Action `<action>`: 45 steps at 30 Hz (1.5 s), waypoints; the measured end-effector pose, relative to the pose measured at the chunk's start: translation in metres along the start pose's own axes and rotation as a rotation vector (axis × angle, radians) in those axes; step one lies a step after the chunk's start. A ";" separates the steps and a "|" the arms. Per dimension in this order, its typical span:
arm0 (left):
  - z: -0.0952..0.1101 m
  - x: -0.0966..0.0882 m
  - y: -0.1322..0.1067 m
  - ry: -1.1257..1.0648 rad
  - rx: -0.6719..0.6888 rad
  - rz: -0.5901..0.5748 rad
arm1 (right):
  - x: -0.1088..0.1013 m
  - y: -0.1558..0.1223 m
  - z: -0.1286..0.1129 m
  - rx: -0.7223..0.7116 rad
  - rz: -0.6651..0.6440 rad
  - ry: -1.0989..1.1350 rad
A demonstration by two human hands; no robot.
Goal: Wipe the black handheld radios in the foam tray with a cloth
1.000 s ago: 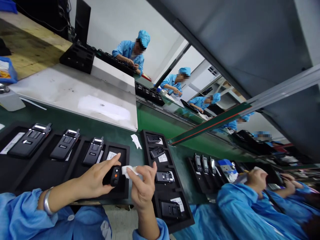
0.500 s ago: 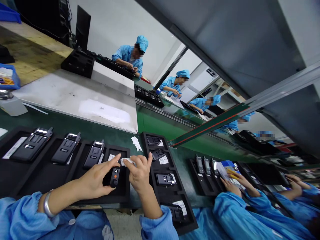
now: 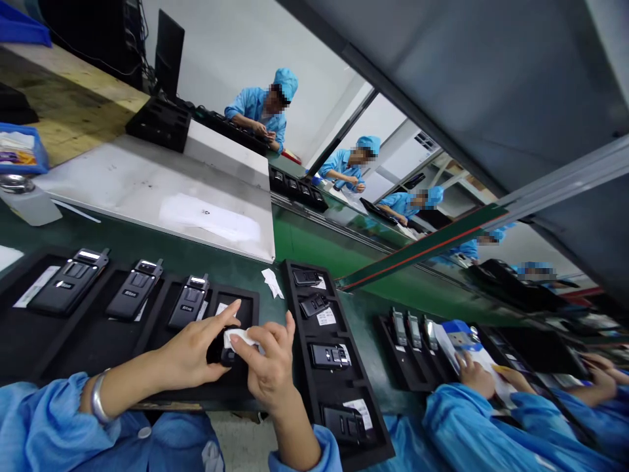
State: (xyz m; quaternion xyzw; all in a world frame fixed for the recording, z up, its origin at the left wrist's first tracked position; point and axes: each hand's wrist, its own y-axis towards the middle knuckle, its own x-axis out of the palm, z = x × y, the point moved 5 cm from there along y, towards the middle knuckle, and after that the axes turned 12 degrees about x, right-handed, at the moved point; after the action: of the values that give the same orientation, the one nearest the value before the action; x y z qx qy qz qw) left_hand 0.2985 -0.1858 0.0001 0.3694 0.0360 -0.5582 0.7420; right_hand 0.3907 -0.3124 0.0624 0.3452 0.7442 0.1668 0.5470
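Observation:
My left hand (image 3: 189, 354) grips a small black radio (image 3: 223, 354) by its sides, over the last slot of a black foam tray (image 3: 122, 341). My right hand (image 3: 265, 364) pinches a folded white wipe (image 3: 236, 337) and presses it onto the top of that radio. Three more black radios (image 3: 135, 296) lie face up in the tray's other slots, to the left. A second black tray (image 3: 339, 393) with several radios and white labels runs away from my right wrist.
A white crumpled scrap (image 3: 271, 282) lies on the green belt (image 3: 314, 249) between the trays. A grey board (image 3: 147, 196) lies beyond. A co-worker's hands (image 3: 474, 373) hold a blue-printed card at the right. Other people in blue work along the far side.
My right hand has brought the white wipe leftward from beside the radio onto its top, hiding its orange button. My left hand keeps the same hold.

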 end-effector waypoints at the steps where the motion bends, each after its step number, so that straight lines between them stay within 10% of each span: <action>1: 0.001 0.001 0.000 -0.001 0.004 -0.004 | -0.001 -0.001 0.001 -0.002 -0.019 0.000; 45: 0.003 -0.004 0.008 0.015 0.049 -0.018 | 0.002 0.018 0.018 -0.023 -0.025 -0.110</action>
State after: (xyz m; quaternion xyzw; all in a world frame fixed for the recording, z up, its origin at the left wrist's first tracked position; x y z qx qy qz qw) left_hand 0.3024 -0.1833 0.0079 0.3914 0.0312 -0.5626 0.7275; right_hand 0.4131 -0.3004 0.0664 0.3381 0.7154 0.1493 0.5929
